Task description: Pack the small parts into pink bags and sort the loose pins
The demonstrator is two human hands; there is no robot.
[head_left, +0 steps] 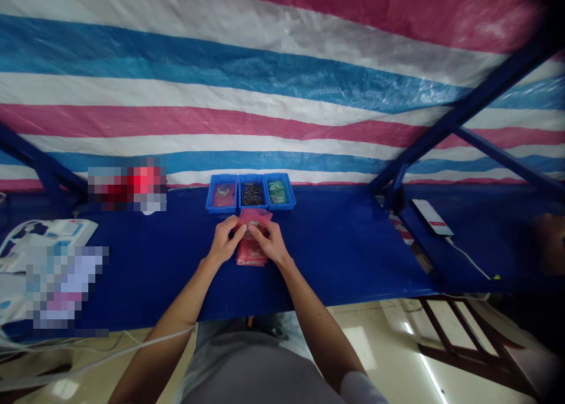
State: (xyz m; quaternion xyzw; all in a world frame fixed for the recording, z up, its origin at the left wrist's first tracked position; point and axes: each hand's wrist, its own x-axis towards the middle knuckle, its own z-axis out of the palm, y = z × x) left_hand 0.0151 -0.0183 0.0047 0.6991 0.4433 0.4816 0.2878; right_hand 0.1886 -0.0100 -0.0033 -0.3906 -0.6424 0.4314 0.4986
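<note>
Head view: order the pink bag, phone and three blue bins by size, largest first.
First the pink bag, though nearer the camera. Then the left bin, middle bin and right bin, which look alike. Smallest, the phone.

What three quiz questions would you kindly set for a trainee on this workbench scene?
1. Which of the blue plastic bins holds the dark metal screws: left, middle or right?
2. True or false: the left hand and the right hand are both touching the pink plastic bag.
3. What lies at the right of the blue table, with a white cable attached?

Key: 1. Middle. 2. True. 3. A phone.
</note>
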